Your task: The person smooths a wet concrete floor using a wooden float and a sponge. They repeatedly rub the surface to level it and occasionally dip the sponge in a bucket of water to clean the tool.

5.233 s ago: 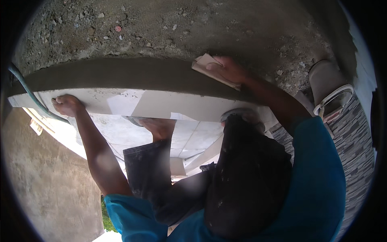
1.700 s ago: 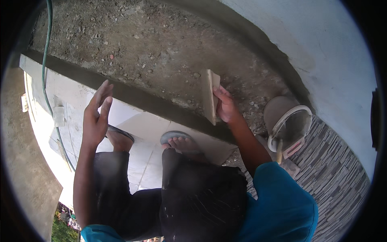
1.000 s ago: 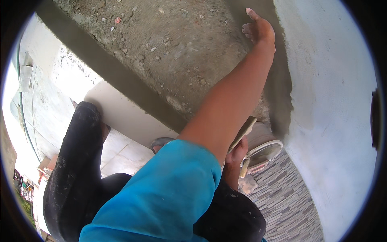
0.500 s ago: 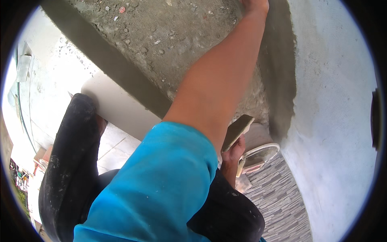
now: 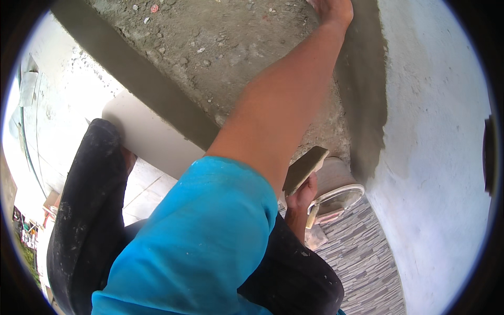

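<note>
Your left hand [image 5: 332, 9] is stretched far out to twelve o'clock, at the top edge of the view, pressed against the wet grey mortar band [image 5: 365, 89] that runs down the foot of the white wall [image 5: 441, 157]. The frame cuts off the fingers, so you cannot tell whether they are spread or curled. Your bare forearm crosses the middle of the picture, and your blue sleeve [image 5: 199, 241] fills the six o'clock area.

Your right hand [image 5: 302, 197] sits just below centre, toward five o'clock, tucked behind that forearm. Its fingers are closed around a wooden float [image 5: 305, 169], a flat rectangular board coated in grey mortar, tilted with its upper end pointing to one o'clock. The float is off the surface, in the air, just in front of a pale bucket [image 5: 336, 184] at four o'clock.

The rough, gravelly cement bed [image 5: 220, 47] spreads from eleven to twelve o'clock, bordered by a smooth dark screed strip [image 5: 136, 84] running diagonally. White tiles [image 5: 147, 184] lie at nine o'clock beside your dark trouser leg [image 5: 86, 210]. Grey striped flooring [image 5: 362, 262] shows at five o'clock.
</note>
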{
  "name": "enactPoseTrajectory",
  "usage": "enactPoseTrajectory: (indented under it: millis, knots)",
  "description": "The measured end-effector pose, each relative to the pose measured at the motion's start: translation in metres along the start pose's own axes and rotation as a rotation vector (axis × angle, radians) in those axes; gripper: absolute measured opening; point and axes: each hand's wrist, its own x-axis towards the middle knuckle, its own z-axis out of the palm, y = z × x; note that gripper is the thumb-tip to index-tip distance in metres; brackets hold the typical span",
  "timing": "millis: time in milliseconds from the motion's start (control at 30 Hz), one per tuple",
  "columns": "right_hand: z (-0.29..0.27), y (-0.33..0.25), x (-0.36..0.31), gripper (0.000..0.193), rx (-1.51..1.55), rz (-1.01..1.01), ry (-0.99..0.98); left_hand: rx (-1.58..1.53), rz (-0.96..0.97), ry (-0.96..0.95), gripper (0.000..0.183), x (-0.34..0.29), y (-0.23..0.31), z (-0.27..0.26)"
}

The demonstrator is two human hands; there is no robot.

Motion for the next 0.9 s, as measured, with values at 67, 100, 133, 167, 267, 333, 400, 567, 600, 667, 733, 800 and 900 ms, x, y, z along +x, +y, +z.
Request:
enactPoseTrajectory:
  millis: [67,100,133,167,267,333,400,567,600,667,733,800,900]
  knots:
    - [-0.005,0.0,0.001,0.036,-0.007,-0.01,-0.031,-0.045,0.176,0.0,0.089,0.004,0.011,-0.008]
    - [-0.004,0.002,0.002,0.035,-0.014,0.0,-0.033,-0.025,0.124,0.008,0.089,0.008,0.0,-0.008]
    - [-0.002,0.004,0.002,0.035,-0.022,0.014,-0.038,-0.005,0.074,0.021,0.089,0.009,-0.021,-0.007]
    - [0.003,0.005,0.002,0.034,-0.024,0.025,-0.028,0.012,0.022,0.024,0.089,0.012,-0.032,-0.005]
    - [0.019,-0.002,-0.001,0.034,-0.004,-0.019,0.033,-0.006,-0.348,-0.326,0.09,-0.077,-0.029,-0.017]
    - [0.031,-0.001,-0.004,0.034,-0.003,-0.007,0.051,0.007,-0.59,-0.402,0.088,-0.091,-0.036,-0.015]
    - [0.022,0.002,-0.003,0.034,-0.013,0.016,0.005,-0.027,-0.629,-0.396,0.088,-0.083,-0.018,-0.018]
    - [0.015,0.005,-0.002,0.035,-0.008,-0.025,0.085,-0.174,-0.266,-0.188,0.087,-0.057,0.082,-0.052]
    - [0.016,0.006,-0.001,0.035,-0.016,-0.024,0.097,-0.17,-0.22,-0.122,0.083,-0.055,0.078,-0.046]
    - [0.013,0.004,-0.002,0.036,0.02,-0.015,0.035,-0.163,-0.122,0.013,0.075,-0.047,0.066,-0.033]
    - [0.005,-0.001,-0.001,0.039,0.039,-0.072,0.054,-0.115,-0.343,-0.277,0.077,-0.08,0.039,-0.036]
    - [0.009,-0.011,0.0,0.04,0.055,-0.081,-0.043,-0.064,-0.532,-0.522,0.079,-0.12,-0.001,-0.067]
    - [0.013,-0.031,-0.007,0.041,0.214,-0.075,-0.158,0.129,-0.717,-0.914,0.068,-0.136,-0.066,-0.107]
